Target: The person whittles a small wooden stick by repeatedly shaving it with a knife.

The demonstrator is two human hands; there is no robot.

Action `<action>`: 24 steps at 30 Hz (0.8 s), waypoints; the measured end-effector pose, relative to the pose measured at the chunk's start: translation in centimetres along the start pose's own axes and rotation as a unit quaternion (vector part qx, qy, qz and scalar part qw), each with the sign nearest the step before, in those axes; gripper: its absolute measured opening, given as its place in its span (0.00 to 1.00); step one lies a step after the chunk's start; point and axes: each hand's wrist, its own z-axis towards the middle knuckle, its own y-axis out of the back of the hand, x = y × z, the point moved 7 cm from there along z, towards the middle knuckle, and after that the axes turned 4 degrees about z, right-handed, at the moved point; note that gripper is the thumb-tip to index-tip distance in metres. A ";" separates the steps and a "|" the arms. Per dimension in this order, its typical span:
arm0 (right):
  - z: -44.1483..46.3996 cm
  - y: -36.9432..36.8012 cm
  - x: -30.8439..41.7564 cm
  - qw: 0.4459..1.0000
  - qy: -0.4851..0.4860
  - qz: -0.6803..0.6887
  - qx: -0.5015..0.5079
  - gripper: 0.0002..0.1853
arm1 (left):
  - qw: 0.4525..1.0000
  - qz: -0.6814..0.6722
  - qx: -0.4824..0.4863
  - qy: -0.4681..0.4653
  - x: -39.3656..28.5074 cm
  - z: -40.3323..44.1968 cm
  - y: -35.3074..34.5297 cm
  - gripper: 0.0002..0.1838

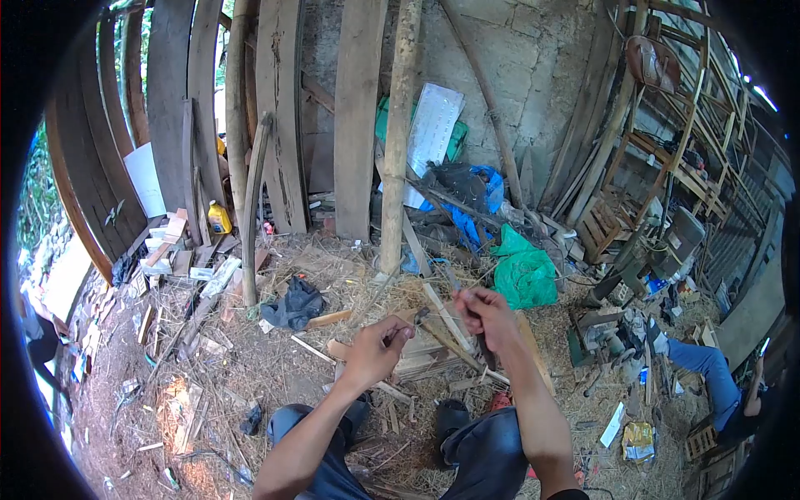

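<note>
My left hand is closed in a pinch in front of my knees. Just past its fingertips is a small dark piece; whether the fingers grip it I cannot tell. My right hand is closed around a knife, its dark handle sticking out below the fist. A narrow greyish blade appears to point up and away from the fingers. The hands are apart. Beneath them lie wooden strips and a wood block on the littered ground.
A bamboo post stands ahead, by leaning planks. A green plastic bag lies front right, a dark cloth front left. Machinery stands to the right, near another person's leg. A yellow bottle stands back left.
</note>
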 end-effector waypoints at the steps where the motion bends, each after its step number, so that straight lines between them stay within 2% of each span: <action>1: 0.0 1.0 0.7 0.999 0.025 -0.005 -0.031 0.12 | 1.000 0.002 0.014 0.016 -0.1 -0.2 0.1 0.05; 5: 0.1 4.7 2.0 0.994 0.060 0.021 -0.085 0.13 | 0.999 0.035 0.017 -0.003 1.1 -0.3 0.4 0.05; 7: -0.2 5.9 2.5 0.989 0.095 0.048 -0.107 0.13 | 0.999 0.009 -0.019 -0.047 1.2 -0.4 0.9 0.05; 10: -0.5 6.5 3.2 0.980 0.143 0.078 -0.117 0.15 | 0.999 -0.013 -0.031 -0.010 2.6 0.0 1.2 0.05; 13: -1.3 1.8 2.5 0.992 0.101 0.048 -0.063 0.15 | 0.999 0.021 -0.037 0.004 2.1 0.0 1.1 0.06; 15: -1.5 -2.4 0.5 0.997 0.020 -0.078 -0.002 0.15 | 0.999 0.016 -0.040 -0.001 1.3 0.0 0.7 0.06; 16: -1.3 -2.9 0.0 0.997 0.021 -0.077 -0.003 0.15 | 0.999 0.012 -0.043 -0.005 1.0 0.1 0.6 0.06; 18: -0.8 -4.3 -1.6 0.995 -0.014 -0.050 0.086 0.15 | 0.999 0.017 -0.028 0.005 0.7 0.1 0.5 0.07; 19: -0.3 -3.1 -2.1 0.998 -0.034 -0.024 0.042 0.14 | 0.999 0.023 -0.016 0.017 0.8 0.1 0.4 0.07; 22: 0.2 -0.6 -1.1 0.999 -0.033 0.021 0.006 0.14 | 1.000 -0.013 -0.009 0.000 1.0 0.2 0.4 0.06; 24: -0.3 -1.3 -0.6 0.999 -0.037 0.032 0.016 0.14 | 1.000 -0.008 -0.018 -0.015 1.6 0.2 0.3 0.06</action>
